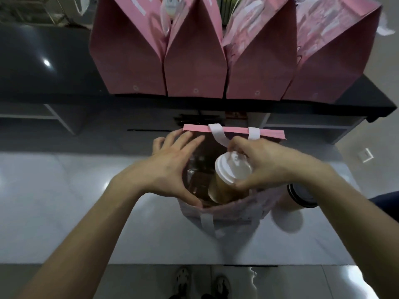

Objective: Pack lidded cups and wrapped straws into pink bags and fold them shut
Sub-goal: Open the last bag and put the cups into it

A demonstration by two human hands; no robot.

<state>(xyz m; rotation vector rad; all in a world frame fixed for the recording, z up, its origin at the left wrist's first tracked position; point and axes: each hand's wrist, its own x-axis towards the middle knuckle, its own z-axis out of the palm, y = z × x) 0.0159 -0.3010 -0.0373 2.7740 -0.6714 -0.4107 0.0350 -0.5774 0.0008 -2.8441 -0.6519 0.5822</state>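
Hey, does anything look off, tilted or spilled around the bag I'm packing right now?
Nothing is spilled. The white-lidded cup leans at a tilt in the open pink bag, gripped at the lid by the right hand; the left hand holds the bag's mouth open. A dark-lidded cup waits beside the bag.

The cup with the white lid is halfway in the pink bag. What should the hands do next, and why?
Probably lower the cup the rest of the way. The right hand grips it by the white lid, tilted, only partly inside the open pink bag, while the left hand spreads the bag's mouth. Stand it upright on the bottom before letting go.
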